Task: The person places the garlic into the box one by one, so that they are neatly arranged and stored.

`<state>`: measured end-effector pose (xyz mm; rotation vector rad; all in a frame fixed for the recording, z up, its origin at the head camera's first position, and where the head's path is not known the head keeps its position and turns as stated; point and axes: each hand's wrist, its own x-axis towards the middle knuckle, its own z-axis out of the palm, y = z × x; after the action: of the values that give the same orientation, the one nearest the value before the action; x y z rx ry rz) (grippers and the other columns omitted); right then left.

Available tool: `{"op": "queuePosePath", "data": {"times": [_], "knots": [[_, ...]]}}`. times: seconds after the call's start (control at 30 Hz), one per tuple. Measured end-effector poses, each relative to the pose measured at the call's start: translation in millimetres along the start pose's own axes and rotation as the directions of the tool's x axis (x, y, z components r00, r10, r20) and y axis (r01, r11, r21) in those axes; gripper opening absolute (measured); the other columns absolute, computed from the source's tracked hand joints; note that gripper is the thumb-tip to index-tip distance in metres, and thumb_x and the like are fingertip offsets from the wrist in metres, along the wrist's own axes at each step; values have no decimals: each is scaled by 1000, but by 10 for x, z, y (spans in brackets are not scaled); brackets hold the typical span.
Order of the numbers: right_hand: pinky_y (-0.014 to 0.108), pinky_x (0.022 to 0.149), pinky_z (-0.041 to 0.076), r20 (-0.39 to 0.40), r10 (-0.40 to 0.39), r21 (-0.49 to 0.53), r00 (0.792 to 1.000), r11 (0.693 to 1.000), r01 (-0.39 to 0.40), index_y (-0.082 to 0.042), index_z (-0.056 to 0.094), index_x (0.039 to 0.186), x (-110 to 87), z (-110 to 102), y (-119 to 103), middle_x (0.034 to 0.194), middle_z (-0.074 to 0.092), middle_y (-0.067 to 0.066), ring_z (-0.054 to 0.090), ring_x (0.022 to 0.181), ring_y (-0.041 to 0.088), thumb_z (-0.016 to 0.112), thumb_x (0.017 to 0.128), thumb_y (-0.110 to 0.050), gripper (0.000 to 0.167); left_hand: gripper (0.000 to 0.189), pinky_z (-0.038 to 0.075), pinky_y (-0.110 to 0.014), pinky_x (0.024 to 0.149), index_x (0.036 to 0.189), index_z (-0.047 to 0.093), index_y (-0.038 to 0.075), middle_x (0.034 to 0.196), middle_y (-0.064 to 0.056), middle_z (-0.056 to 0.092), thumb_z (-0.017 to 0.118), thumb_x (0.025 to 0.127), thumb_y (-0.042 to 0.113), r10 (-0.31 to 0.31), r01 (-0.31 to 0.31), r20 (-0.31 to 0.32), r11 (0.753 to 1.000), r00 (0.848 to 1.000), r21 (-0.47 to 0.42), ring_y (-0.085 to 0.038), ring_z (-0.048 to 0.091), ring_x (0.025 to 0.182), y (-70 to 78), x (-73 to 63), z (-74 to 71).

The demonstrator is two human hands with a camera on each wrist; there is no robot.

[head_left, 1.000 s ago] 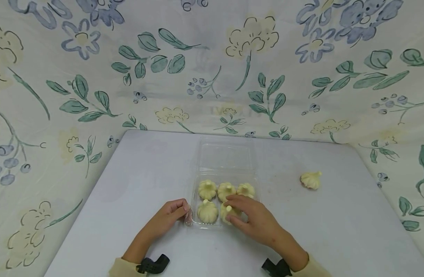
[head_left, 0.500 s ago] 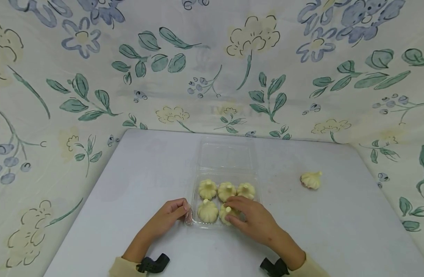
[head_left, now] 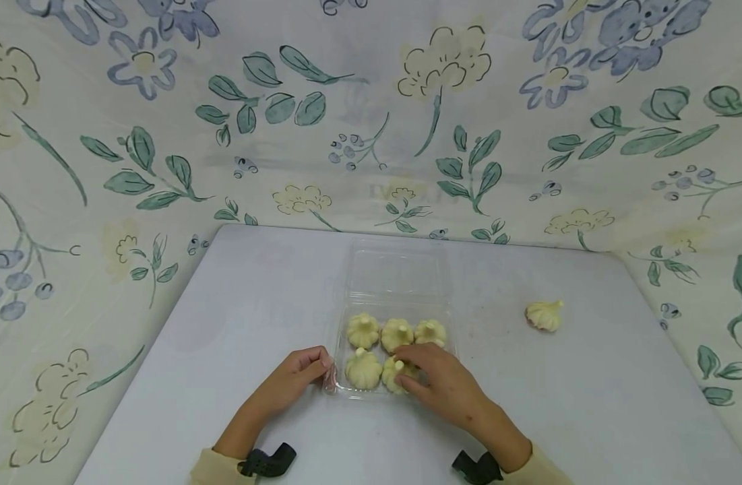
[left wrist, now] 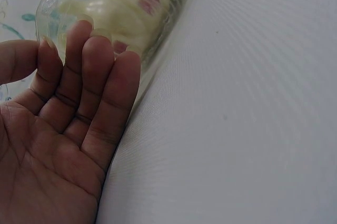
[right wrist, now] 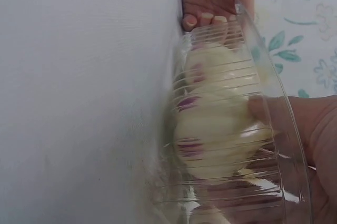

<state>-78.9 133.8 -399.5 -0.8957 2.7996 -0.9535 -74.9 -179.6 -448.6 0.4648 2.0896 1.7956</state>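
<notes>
A clear plastic clamshell box (head_left: pixel 371 396) lies with its lid folded back on the white table. Inside its base are several pale garlic bulbs in two rows. My left hand (head_left: pixel 294 378) pinches the box's left rim between thumb and fingers; in the left wrist view its other fingers (left wrist: pixel 97 77) lie against the box's end wall. My right hand (head_left: pixel 446 385) reaches into the base and holds the garlic bulb (head_left: pixel 391 374) in the front row, thumb on the near side, fingers partly hiding it. Through the ribbed wall, the right wrist view shows this bulb (right wrist: pixel 210 124) with purple patches.
One loose garlic bulb (head_left: pixel 544 316) lies on the table to the right of the box. The transparent lid (head_left: pixel 397 271) extends toward the table's back edge. Behind and beside the white table (head_left: pixel 255 289) hangs a floral cloth (head_left: pixel 371 101).
My right hand has shifted slightly left, and the front-row garlic bulb in it has moved closer to the bulb on its left. The left hand stays at the box's rim.
</notes>
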Motion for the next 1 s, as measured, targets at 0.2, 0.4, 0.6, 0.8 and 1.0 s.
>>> {"op": "queuePosePath", "data": {"times": [0.2,0.4,0.6,0.8,1.0], "knots": [[44,101,52,-18,-40,16,999,999,40,-11,71,127,24,21,2,130,69,0,63,123,22,79,96,-23,34,32,51,-30,75,88,54,-1,85,-2,57,49,112,20,-9,9,-3,1000,1000,-3,-11,56,81,19,-6,1],[40,97,54,-23,-59,3,998,998,59,-10,71,125,40,23,-5,128,69,0,64,120,20,80,94,-21,34,30,50,-29,75,89,56,-1,85,-1,57,50,112,18,-4,4,-7,1000,1000,12,-11,56,81,2,-5,3],[41,97,54,-17,-25,-3,1000,1000,25,-12,70,127,34,-4,-18,131,68,-1,64,120,20,80,94,-24,36,30,50,-28,75,89,57,0,85,-1,56,49,112,18,6,-6,-9,1000,1000,17,-11,55,81,-7,-6,2],[38,92,56,-23,-6,-2,1000,1000,6,-15,70,127,21,-59,-8,131,68,-2,66,115,17,82,93,-26,38,31,50,-29,75,89,57,0,85,-1,56,49,112,20,-7,7,-12,1000,1000,19,-11,55,81,-6,2,7],[41,98,54,-17,-11,-17,1000,1000,11,-15,70,129,14,-139,-5,130,69,-2,64,122,18,83,92,-28,41,32,50,-29,75,90,58,-1,86,-2,56,50,112,21,-15,15,-16,1000,1000,18,-11,55,81,-6,2,7]]}}
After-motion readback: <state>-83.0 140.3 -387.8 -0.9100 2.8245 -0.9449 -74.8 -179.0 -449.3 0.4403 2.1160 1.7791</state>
